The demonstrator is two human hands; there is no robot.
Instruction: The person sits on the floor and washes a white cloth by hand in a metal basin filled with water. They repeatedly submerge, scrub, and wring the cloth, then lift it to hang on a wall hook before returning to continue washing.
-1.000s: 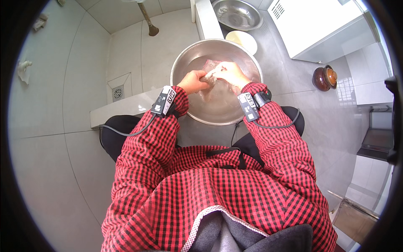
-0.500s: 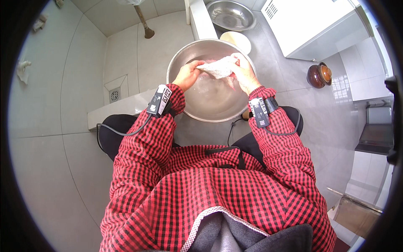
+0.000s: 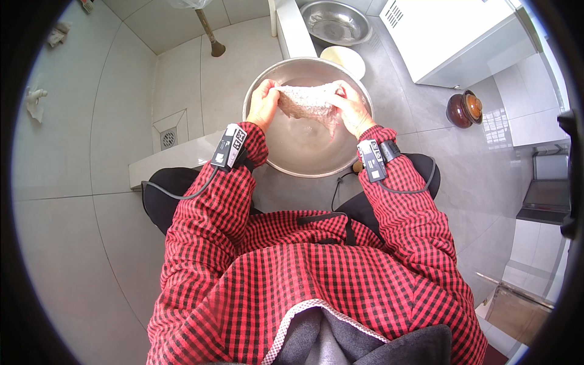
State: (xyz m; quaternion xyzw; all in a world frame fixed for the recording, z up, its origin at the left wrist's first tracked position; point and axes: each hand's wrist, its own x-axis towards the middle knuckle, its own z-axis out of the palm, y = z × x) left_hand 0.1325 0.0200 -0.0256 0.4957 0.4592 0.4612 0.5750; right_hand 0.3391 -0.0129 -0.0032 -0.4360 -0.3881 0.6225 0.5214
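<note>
Over a large metal basin (image 3: 255,100), my two hands stretch a limp, pale pinkish piece with a bumpy surface (image 3: 307,102). It looks like tripe, though its kind is not certain. My left hand (image 3: 264,106) pinches its left end. Its right end is gripped by my right hand (image 3: 354,111), fingers closed. A thin pinkish strand hangs from the lower right of the piece. Greyish, cloudy water (image 3: 310,149) fills the bottom of the basin, which stands on the floor between my knees.
Behind the basin are a cream round lid or bowl (image 3: 344,59) and another metal basin (image 3: 336,23). A white cabinet (image 3: 453,45) stands at the far right, near a brown lidded pot (image 3: 464,109). A low ledge (image 3: 173,159) and floor drain (image 3: 168,138) lie left.
The bunched piece has been spread wider between my hands, showing more of its bumpy surface. My left hand has moved slightly left and up; my right hand has moved slightly down.
</note>
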